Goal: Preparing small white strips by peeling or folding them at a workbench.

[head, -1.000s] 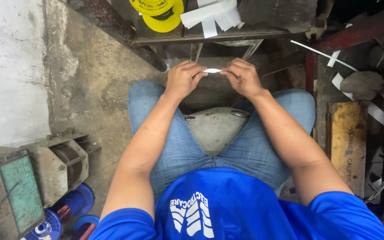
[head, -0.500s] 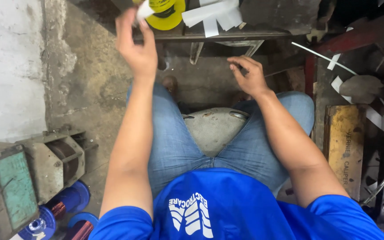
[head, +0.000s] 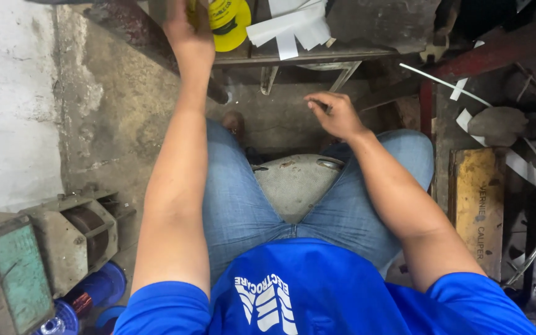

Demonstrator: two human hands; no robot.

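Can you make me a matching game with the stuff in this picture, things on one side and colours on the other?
Things:
1. roll
2. paper strips
3. shirt
4. box

Colours:
a. blue
b. worn yellow-brown
c. bright yellow
d. white

Pairs: 1-c, 2-d, 3-a, 4-b. The left hand reaches up by the roll; the right hand hangs above the knees.

- 1 view only, from a camera worn on the person's head.
- It faces steeply down over the blue shirt (head: 305, 298) and jeans-clad lap (head: 243, 205) toward the concrete floor (head: 94, 111).
- It sits close: both forearms fill the middle.
- The metal shelf (head: 317, 56) crosses the top edge.
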